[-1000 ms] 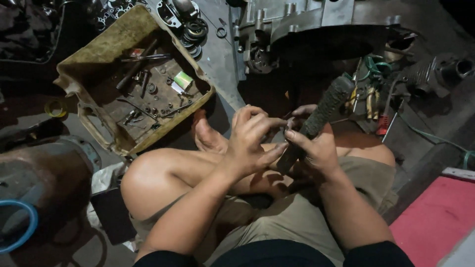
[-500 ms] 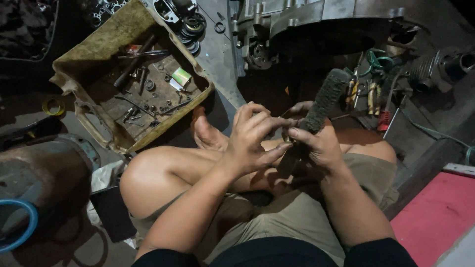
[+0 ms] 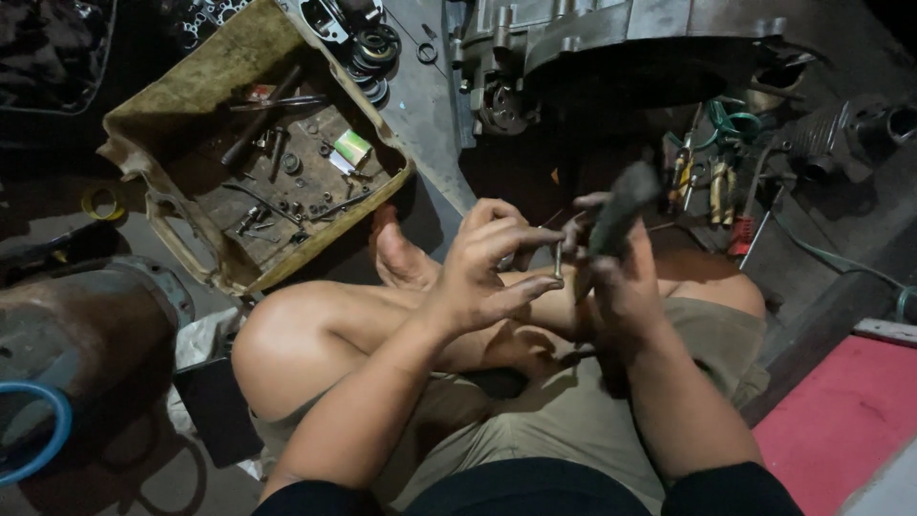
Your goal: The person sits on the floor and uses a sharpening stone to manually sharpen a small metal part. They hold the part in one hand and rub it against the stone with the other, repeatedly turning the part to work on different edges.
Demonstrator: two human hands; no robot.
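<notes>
I sit cross-legged on the floor with both hands raised over my knees. My left hand point(image 3: 482, 268) pinches a thin metal bolt point(image 3: 558, 260) that stands upright between the fingertips. My right hand point(image 3: 621, 282) grips a dark, grimy tool handle point(image 3: 619, 205) that points up and away, its lower end close beside the bolt. The two hands almost touch. What sits at the tool's working end is hidden by my fingers.
A yellow cut-open plastic can point(image 3: 181, 96) with several bolts, tools and a small green box lies at the upper left. A grey engine casing point(image 3: 611, 38) stands ahead. Screwdrivers point(image 3: 707, 182) lie at the right, a red mat point(image 3: 841, 430) at the lower right, a rusty drum point(image 3: 86, 325) at the left.
Both hands have lifted slightly and the tool handle has tilted more upright. The view has shifted a little, with the yellow can lower in the picture.
</notes>
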